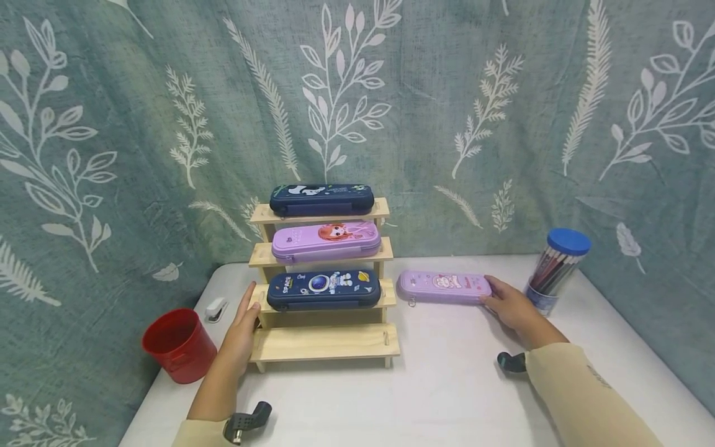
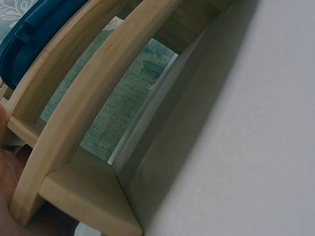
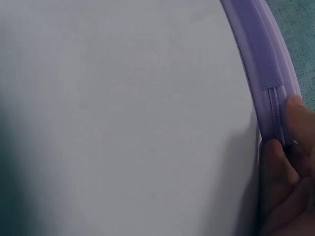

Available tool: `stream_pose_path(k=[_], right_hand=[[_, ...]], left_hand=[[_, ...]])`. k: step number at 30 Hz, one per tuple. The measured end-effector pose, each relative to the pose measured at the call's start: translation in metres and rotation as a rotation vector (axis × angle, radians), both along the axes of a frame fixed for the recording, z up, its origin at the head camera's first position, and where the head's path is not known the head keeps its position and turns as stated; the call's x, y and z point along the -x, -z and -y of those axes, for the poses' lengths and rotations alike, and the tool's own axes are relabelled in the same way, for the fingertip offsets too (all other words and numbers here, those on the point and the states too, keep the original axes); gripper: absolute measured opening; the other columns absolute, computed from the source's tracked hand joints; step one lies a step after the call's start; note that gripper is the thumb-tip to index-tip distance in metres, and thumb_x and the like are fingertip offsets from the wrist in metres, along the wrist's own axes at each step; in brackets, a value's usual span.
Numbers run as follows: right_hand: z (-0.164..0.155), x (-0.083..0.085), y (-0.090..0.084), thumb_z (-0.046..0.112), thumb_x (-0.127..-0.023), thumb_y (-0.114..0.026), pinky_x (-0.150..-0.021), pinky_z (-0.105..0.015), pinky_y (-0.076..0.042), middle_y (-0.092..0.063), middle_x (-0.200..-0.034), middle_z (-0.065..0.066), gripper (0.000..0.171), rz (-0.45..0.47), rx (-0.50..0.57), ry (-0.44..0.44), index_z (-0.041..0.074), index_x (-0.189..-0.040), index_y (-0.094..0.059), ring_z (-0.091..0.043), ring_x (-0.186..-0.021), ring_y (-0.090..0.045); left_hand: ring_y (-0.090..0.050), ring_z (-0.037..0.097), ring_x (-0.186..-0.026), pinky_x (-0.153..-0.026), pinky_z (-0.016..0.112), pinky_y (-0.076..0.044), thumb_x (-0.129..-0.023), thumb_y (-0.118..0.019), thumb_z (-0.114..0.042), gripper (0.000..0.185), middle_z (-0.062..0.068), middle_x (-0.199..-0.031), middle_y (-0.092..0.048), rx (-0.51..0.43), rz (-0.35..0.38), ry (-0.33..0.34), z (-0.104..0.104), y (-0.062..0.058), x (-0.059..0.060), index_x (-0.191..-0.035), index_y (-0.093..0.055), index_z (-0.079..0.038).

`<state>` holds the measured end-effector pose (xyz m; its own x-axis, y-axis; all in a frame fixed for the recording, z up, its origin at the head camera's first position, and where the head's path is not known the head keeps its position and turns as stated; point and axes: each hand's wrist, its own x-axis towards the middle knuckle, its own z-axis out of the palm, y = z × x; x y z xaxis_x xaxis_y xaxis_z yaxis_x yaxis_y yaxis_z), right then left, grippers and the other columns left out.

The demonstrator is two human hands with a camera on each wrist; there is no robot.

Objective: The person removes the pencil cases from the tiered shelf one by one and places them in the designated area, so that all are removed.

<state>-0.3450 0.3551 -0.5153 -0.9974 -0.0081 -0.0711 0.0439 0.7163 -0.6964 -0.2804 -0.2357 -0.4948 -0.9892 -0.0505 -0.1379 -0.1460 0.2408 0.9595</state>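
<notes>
While the left hand (image 1: 241, 328) rests with straight fingers against the left side of the wooden rack (image 1: 324, 343), steadying it without gripping, the right hand (image 1: 511, 308) has its fingers curled onto the right end of the lilac pencil case (image 1: 444, 287), which lies flat on the white worktop (image 1: 447, 385) just right of the rack. The right wrist view shows fingertips (image 3: 280, 162) pressed on the case's zip seam.

Judging from this, the step in hand looks like taking hold of the lilac case. The rack's bottom shelf is bare, while the upper three hold a navy case (image 1: 321, 199), a purple case (image 1: 326, 241) and a space-print case (image 1: 324, 289). A next move would probably call for a firm lift at one end and keeping the long case level.

The cases are rounded, smooth hard shells with fabric zips; the rack is pale, unfinished plank. A glossy red cup (image 1: 179, 344), a small stapler (image 1: 215, 308) and a clear pencil tub (image 1: 555, 270) with a blue lid stand nearby.
</notes>
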Motion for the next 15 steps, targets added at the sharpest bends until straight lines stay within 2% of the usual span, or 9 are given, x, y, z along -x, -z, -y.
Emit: stream_pose_path(k=[5, 9, 13, 15], right_hand=[[-0.002, 0.001, 0.001, 0.036, -0.108, -0.058, -0.124, -0.069, -0.013, -0.023, -0.167, -0.029, 0.077, 0.000, 0.003, -0.018, 0.006, -0.167, -0.019, -0.057, -0.154, -0.016], [0.001, -0.001, 0.000, 0.044, -0.107, -0.059, -0.124, -0.069, -0.013, -0.021, -0.168, -0.029, 0.084, 0.026, 0.019, 0.001, 0.006, -0.168, -0.015, -0.056, -0.155, -0.015], [0.011, -0.012, -0.011, 0.058, -0.103, -0.058, -0.124, -0.068, -0.018, -0.020, -0.167, -0.033, 0.099, 0.057, 0.046, 0.039, -0.001, -0.166, -0.010, -0.055, -0.154, -0.020], [0.022, -0.022, -0.019, 0.061, -0.102, -0.057, -0.123, -0.068, -0.023, -0.023, -0.165, -0.036, 0.101, 0.030, 0.048, 0.075, -0.003, -0.165, -0.012, -0.056, -0.152, -0.025]], left_hand=[[0.005, 0.031, -0.164, -0.120, 0.078, 0.003, -0.109, -0.029, -0.060, 0.057, -0.008, -0.177, -0.002, 0.001, 0.011, -0.006, 0.000, -0.001, 0.001, -0.161, -0.005, -0.062], [0.005, 0.030, -0.164, -0.121, 0.077, 0.003, -0.109, -0.029, -0.060, 0.055, -0.007, -0.177, -0.002, -0.009, 0.012, -0.007, 0.000, -0.001, 0.002, -0.159, -0.006, -0.064], [0.004, 0.030, -0.164, -0.123, 0.075, 0.004, -0.111, -0.030, -0.055, 0.056, -0.006, -0.177, -0.004, -0.030, -0.001, -0.004, 0.000, 0.000, 0.000, -0.162, -0.007, -0.060], [0.004, 0.029, -0.164, -0.123, 0.074, 0.005, -0.112, -0.030, -0.052, 0.057, -0.006, -0.177, -0.004, -0.035, -0.016, 0.002, 0.000, 0.000, -0.001, -0.163, -0.007, -0.057]])
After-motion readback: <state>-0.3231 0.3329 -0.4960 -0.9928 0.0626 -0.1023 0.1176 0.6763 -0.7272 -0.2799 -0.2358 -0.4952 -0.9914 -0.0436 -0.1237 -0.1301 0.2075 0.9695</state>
